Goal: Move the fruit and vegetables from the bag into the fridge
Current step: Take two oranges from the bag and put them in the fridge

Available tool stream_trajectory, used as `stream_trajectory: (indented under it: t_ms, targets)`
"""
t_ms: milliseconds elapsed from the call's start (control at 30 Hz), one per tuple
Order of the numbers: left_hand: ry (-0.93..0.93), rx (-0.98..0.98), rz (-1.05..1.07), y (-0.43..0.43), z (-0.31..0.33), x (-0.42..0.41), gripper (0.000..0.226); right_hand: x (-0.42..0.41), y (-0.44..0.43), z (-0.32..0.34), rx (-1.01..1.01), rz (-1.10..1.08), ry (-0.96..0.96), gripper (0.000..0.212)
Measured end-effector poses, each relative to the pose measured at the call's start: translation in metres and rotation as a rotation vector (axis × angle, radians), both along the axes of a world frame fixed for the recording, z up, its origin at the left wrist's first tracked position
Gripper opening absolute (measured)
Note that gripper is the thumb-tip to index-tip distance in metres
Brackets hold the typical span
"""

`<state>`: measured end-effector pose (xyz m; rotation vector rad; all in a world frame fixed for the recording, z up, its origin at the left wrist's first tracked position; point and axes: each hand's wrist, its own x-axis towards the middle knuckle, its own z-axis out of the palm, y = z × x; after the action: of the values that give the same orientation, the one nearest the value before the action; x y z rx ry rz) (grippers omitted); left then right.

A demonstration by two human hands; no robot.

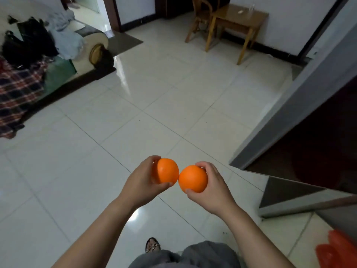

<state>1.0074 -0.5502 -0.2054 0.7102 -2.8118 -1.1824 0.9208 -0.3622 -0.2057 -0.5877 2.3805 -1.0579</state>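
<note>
We see only a red corner of the bag (337, 250), cut by the picture's edge. We cannot read the dark fridge (286, 117) interior. The left hand (141, 182) covers the outer side of the left orange (167, 170), and the right hand (214, 190) that of the right orange (193, 178). The white item (240, 11) on the table (231, 16) is too small to tell.

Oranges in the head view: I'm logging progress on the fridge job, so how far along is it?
Done: nothing stored in a fridge shows here. In hand: the left hand grips the left orange and the right hand grips the right orange, both above the tiled floor. Left: both oranges need shelving. The red bag at lower right may hold more; its contents are hidden.
</note>
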Motion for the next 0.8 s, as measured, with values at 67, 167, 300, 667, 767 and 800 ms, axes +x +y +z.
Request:
stream_trajectory:
  t_ms: [67, 167, 300, 667, 767, 800]
  targets:
    - [0.008, -0.014, 0.009, -0.030, 0.005, 0.003, 0.082, 0.000, -0.031, 0.002, -0.014, 0.040, 0.035, 0.072]
    - [0.024, -0.027, 0.019, -0.064, 0.007, 0.002, 0.081, -0.007, -0.067, 0.001, 0.004, 0.086, 0.033, 0.072]
    - [0.006, -0.031, 0.035, -0.100, 0.002, -0.016, 0.082, -0.029, -0.106, -0.004, 0.007, 0.109, 0.021, 0.074]
    - [0.003, 0.001, -0.031, -0.188, -0.004, -0.173, 0.080, -0.185, -0.174, -0.025, -0.088, -0.114, -0.002, 0.070]
    - [-0.004, -0.015, -0.042, -0.219, 0.005, -0.226, 0.079, -0.240, -0.199, -0.021, -0.103, -0.105, 0.014, 0.071]
    - [0.010, -0.015, -0.045, -0.229, 0.009, -0.246, 0.079, -0.259, -0.208, -0.018, -0.109, -0.096, 0.023, 0.072]
